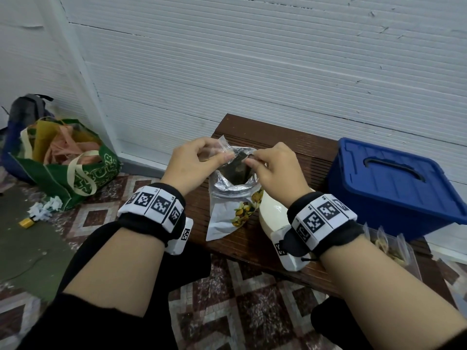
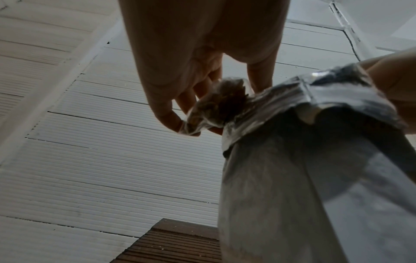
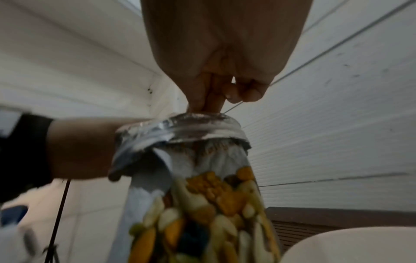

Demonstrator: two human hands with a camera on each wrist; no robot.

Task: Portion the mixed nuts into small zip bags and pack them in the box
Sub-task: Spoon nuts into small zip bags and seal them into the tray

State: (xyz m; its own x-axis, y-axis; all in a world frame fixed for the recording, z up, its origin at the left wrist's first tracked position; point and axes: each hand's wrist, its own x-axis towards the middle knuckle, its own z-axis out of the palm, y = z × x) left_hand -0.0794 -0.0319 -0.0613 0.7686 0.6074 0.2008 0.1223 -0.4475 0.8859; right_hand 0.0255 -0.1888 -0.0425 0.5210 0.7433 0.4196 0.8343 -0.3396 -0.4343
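Observation:
An open foil bag of mixed nuts [image 1: 227,213] stands on the brown bench [image 1: 290,147], its rim folded down. My left hand [image 1: 222,156] pinches a small clear zip bag [image 1: 221,146] just above the foil bag's mouth. In the left wrist view the zip bag [image 2: 223,103] shows brown nuts inside, held against the foil bag [image 2: 292,178]. My right hand [image 1: 249,161] pinches the foil bag's rim with thumb and fingers. The right wrist view shows that hand [image 3: 211,105] at the top of the foil bag [image 3: 202,195]. The blue lidded box [image 1: 394,183] sits at the right.
A cream bowl [image 1: 273,213] stands beside the foil bag, under my right wrist. Several filled zip bags [image 1: 389,248] lie in front of the box. A green tote bag [image 1: 70,168] and a backpack [image 1: 25,114] sit on the floor at the left. A white wall backs the bench.

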